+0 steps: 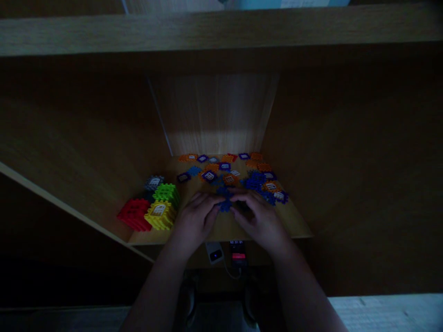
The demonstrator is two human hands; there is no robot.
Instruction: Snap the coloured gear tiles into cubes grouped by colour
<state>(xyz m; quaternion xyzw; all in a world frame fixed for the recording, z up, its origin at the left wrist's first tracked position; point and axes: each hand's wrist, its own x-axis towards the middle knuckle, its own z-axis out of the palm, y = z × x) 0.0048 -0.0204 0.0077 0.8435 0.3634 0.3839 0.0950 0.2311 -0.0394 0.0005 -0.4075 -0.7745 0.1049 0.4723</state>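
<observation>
In dim light, my left hand (196, 220) and my right hand (259, 218) meet over a blue interlocking plastic tile piece (225, 202) on a small wooden desk (294, 221). Both hands have their fingers closed on this blue piece, thumbs and fingertips touching it from either side. Just beyond the hands lies a scatter of loose tiles (238, 173) in blue, orange and purple, some with white window prints.
To the left stand assembled tile blocks: red (134, 213), yellow (159, 215), green (166, 192) and grey (153, 182). Wooden walls and a shelf enclose the desk. Below its front edge sit a small device with a red display (237, 252) and a white box (214, 252).
</observation>
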